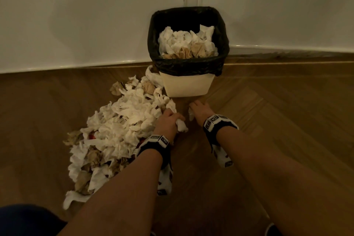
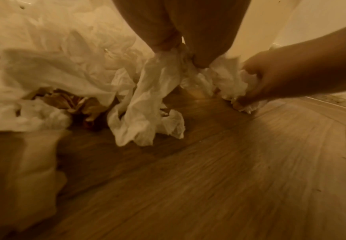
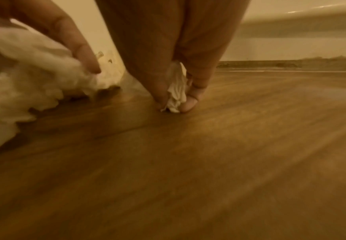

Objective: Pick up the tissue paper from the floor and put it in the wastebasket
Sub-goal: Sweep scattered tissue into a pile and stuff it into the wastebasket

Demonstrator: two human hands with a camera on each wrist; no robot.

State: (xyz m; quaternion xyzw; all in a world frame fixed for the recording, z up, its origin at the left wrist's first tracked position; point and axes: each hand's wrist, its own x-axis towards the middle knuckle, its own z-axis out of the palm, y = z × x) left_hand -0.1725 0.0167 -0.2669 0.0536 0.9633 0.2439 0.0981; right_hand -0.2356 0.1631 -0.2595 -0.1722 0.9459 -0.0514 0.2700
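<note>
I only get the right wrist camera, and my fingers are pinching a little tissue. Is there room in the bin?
Observer: Yes. The tissues inside the bin sit below its rim.
Operator: Is much left on the floor?
Observer: A big pile spreads from the bin back past the left hand.
Operator: Is it all white?
Observer: No, brown wads are mixed in.
</note>
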